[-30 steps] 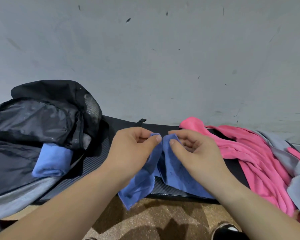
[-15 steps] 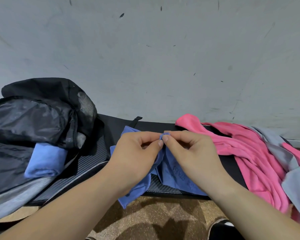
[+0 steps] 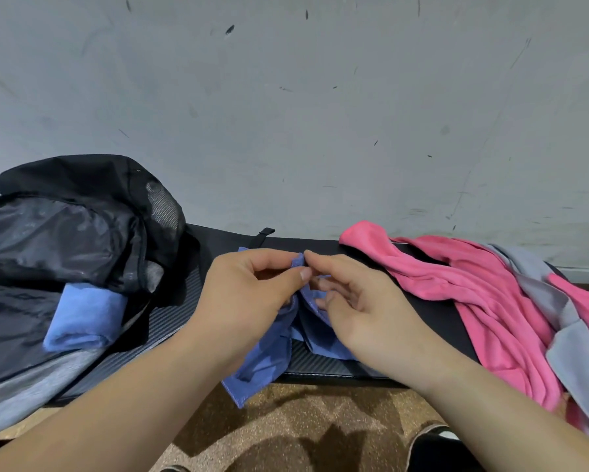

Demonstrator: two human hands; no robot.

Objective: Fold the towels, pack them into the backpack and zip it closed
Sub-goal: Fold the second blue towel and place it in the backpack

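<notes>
Left hand (image 3: 248,294) pinches the blue towel (image 3: 262,366) by its top corner, right of the open backpack (image 3: 64,226). The right hand (image 3: 361,301) touches that corner, its grip hidden. The towel's lower end overhangs the black bench (image 3: 432,321) edge. One folded blue towel (image 3: 82,315) sits in the backpack mouth. The pink towel (image 3: 456,287) and grey towel (image 3: 565,342), farther right, run off frame.

Forearms converge ahead; the left hand (image 3: 252,294) pinches the blue towel (image 3: 262,366) between thumb and forefinger. The right hand (image 3: 364,308), fingers curled, meets it fingertip to fingertip; its grip is unclear.
</notes>
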